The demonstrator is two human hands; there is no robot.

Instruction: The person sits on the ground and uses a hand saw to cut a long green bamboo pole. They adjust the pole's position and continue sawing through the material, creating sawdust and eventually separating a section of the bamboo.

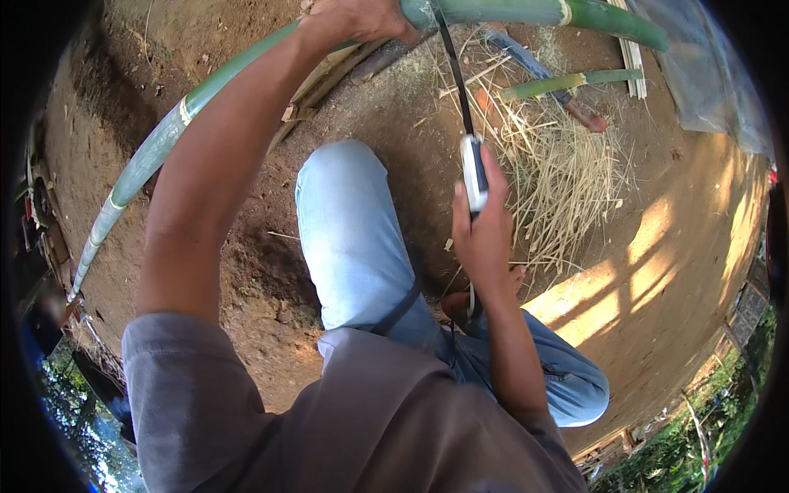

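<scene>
A long green bamboo pole (501,11) runs across the top of the head view and curves down along the left side. My left hand (366,18) is closed on it near the top edge, with the fingers partly out of sight. In my right hand (485,234) is a hand saw (474,168) with a white and black handle and a narrow dark blade. The blade reaches up to the pole, just right of my left hand, and lies across it. How deep it sits in the bamboo cannot be made out.
Beyond my right hand, pale bamboo shavings (567,189) lie heaped on the dirt ground. Near them are a short bamboo piece (542,86) and a long-bladed tool with a wooden handle (588,117). Light strips (631,53) and a clear plastic sheet (707,74) are at the upper right.
</scene>
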